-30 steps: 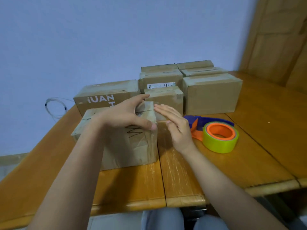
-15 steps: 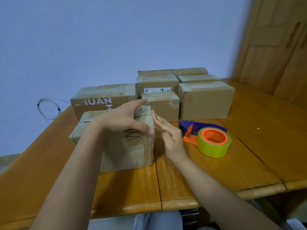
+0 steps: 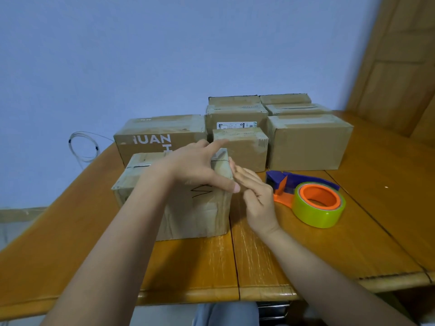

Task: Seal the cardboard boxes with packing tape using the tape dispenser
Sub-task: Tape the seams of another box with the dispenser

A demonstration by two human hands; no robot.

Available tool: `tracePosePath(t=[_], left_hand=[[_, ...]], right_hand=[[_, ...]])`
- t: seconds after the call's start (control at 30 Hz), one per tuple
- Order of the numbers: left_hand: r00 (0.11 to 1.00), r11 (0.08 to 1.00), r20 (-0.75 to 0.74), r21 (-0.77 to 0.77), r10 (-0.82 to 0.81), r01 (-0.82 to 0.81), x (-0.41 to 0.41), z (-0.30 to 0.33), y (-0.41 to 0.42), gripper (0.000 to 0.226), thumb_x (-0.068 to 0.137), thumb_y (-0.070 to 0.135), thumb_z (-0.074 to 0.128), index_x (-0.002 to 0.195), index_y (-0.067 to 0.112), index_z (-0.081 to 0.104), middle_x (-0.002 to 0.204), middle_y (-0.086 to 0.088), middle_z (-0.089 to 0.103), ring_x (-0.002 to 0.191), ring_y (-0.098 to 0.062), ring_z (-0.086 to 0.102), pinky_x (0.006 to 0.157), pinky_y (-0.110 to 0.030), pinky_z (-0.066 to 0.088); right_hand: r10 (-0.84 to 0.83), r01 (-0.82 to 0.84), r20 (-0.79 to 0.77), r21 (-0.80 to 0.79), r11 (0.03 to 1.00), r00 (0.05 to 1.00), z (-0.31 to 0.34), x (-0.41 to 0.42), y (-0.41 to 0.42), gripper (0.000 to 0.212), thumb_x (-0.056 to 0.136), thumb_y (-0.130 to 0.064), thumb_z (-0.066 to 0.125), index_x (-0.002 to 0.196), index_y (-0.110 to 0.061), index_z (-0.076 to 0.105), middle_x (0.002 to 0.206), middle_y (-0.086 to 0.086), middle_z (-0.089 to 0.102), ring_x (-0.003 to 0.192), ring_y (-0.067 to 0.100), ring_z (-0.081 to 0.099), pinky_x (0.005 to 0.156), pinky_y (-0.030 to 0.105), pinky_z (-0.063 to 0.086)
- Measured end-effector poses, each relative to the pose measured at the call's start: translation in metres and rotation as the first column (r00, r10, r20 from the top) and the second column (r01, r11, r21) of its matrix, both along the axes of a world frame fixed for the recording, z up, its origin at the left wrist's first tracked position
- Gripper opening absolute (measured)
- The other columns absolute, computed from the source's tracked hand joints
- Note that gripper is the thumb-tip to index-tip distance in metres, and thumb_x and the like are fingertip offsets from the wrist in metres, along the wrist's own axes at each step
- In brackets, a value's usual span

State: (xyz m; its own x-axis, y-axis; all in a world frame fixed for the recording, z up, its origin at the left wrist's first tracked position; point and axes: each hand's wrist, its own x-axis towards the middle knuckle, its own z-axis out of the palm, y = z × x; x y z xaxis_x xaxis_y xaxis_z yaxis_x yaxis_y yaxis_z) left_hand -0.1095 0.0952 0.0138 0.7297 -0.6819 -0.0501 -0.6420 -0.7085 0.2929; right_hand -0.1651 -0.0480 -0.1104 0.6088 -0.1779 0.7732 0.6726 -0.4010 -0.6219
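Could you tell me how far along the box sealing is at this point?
Done: the boxes at the back show tape across their tops. In hand: the left hand rests on the nearest box while the right hand presses flat against its side. Left: the tape dispenser lies untouched on the table.

A brown box (image 3: pixel 193 208) sits closed near the front, maybe taped on top. More boxes (image 3: pixel 308 142) stand behind. The tape dispenser (image 3: pixel 313 198) lies beside it.
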Motion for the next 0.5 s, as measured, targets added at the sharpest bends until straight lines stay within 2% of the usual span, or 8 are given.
tracePosePath(t=[0.1, 0.23, 0.33, 0.5], left_hand=[[0.999, 0.998, -0.008, 0.051, 0.031, -0.031, -0.0008, 0.0014, -0.0058, 0.137, 0.037, 0.082, 0.057, 0.152, 0.036, -0.001, 0.143, -0.004, 0.032, 0.135, -0.024, 0.030, 0.109, -0.041, 0.032], [0.999, 0.999, 0.007, 0.028, 0.036, -0.036, 0.0000, -0.0030, -0.0046, 0.139, 0.034, 0.083, 0.050, 0.150, 0.038, -0.012, 0.149, -0.003, 0.029, 0.138, -0.023, 0.024, 0.107, -0.038, 0.028], [1.000, 1.000, 0.014, 0.017, 0.015, -0.015, 0.0008, -0.0041, -0.0018, 0.139, 0.035, 0.084, 0.051, 0.150, 0.039, -0.013, 0.151, -0.003, 0.027, 0.139, -0.023, 0.023, 0.108, -0.038, 0.026], [1.000, 1.000, -0.006, -0.014, 0.006, -0.007, 0.0001, -0.0034, -0.0007, 0.139, 0.035, 0.082, 0.054, 0.150, 0.040, -0.010, 0.153, -0.003, 0.025, 0.140, -0.024, 0.022, 0.111, -0.040, 0.025]], right_hand=[[0.005, -0.005, 0.013, 0.057, 0.998, 1.000, 0.0018, 0.0002, -0.0001, 0.045, 0.081, -0.009, 0.035, 0.123, -0.001, 0.051, 0.123, -0.009, 0.056, 0.121, -0.006, 0.049, 0.102, 0.013, 0.036], [0.047, -0.048, 0.013, 0.147, 0.988, 0.999, 0.0054, 0.0017, -0.0021, 0.043, 0.084, -0.011, 0.036, 0.119, -0.001, 0.058, 0.121, 0.007, 0.063, 0.121, 0.013, 0.056, 0.103, 0.026, 0.042], [0.027, -0.031, 0.029, 0.133, 0.991, 0.999, 0.0048, 0.0040, -0.0029, 0.039, 0.085, -0.010, 0.037, 0.114, -0.003, 0.062, 0.119, 0.008, 0.064, 0.119, 0.017, 0.057, 0.101, 0.027, 0.043], [-0.055, 0.051, 0.053, 0.076, 0.996, 0.997, 0.0064, 0.0082, -0.0068, 0.035, 0.085, -0.008, 0.038, 0.095, -0.001, 0.071, 0.113, 0.009, 0.067, 0.113, 0.015, 0.059, 0.096, 0.024, 0.045]])
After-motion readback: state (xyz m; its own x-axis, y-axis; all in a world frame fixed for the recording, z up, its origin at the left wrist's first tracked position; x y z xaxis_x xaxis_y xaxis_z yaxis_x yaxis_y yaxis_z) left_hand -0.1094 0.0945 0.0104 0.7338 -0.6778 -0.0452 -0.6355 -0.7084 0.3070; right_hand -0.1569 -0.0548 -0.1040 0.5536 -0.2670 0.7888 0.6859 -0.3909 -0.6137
